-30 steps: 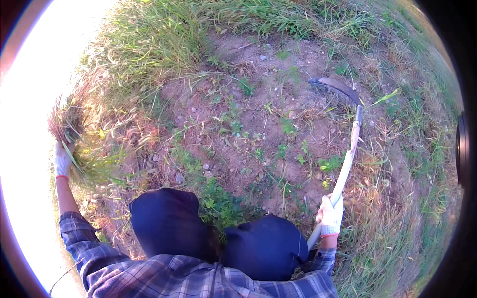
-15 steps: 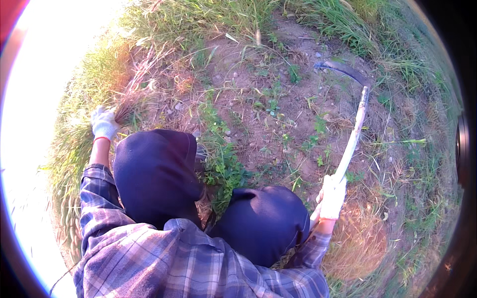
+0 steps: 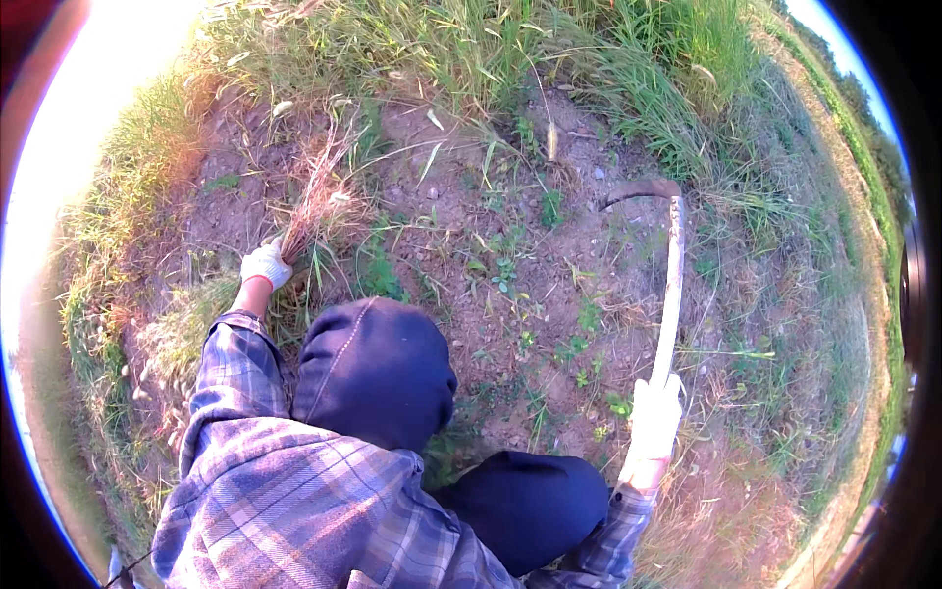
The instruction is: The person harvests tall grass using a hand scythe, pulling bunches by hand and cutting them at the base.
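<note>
My left hand (image 3: 266,266), in a white knitted glove, is closed round the base of a bundle of reddish-brown grass stalks (image 3: 312,211). The stalks fan out away from me over the soil, and green blades hang beside the glove. At the right, my gloved right hand (image 3: 654,420) grips the lower end of a sickle (image 3: 673,290). Its long pale wooden handle points away from me. The dark curved blade at the far end bends to the left above the bare ground, apart from the stalks.
My dark-trousered knees (image 3: 378,368) are bent between my arms. Brown soil (image 3: 446,211) with small weeds and stones lies ahead. Tall green grass (image 3: 677,88) stands along the far side, and dry seed-headed grass (image 3: 182,329) grows by my left arm.
The left hand with the stalks has shifted right in the picture. The sickle has swung left and stands more upright. The view has tilted, and a field edge now shows at right.
</note>
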Tool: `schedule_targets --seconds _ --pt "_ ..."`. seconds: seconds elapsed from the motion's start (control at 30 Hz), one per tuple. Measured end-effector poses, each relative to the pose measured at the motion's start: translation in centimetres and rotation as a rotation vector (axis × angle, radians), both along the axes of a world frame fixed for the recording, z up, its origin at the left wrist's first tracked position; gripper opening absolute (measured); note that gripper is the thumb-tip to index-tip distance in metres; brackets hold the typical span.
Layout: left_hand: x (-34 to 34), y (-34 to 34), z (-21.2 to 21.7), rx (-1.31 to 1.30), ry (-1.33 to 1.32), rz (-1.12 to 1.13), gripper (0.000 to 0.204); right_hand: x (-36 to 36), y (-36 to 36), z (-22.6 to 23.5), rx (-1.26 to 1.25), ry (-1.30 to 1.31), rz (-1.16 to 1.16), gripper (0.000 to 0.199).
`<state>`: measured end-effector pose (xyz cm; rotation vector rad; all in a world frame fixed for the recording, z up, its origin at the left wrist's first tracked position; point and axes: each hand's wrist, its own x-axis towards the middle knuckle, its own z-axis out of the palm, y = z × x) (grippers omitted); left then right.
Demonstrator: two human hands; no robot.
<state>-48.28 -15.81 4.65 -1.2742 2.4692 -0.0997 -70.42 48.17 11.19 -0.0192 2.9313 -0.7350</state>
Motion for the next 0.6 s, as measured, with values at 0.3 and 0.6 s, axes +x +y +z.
schedule_targets --seconds 0.3,0.6 --pt "1.4 -6.8 -7.7 0.355 -0.167 0.016 0.065 -10.5 -10.0 7.8 0.577 -0.066 0.246 0.030" --pt "2.8 -9.2 -9.6 0.518 -0.031 0.078 0.055 -16.9 -16.1 11.2 0.525 -0.234 0.197 0.034"
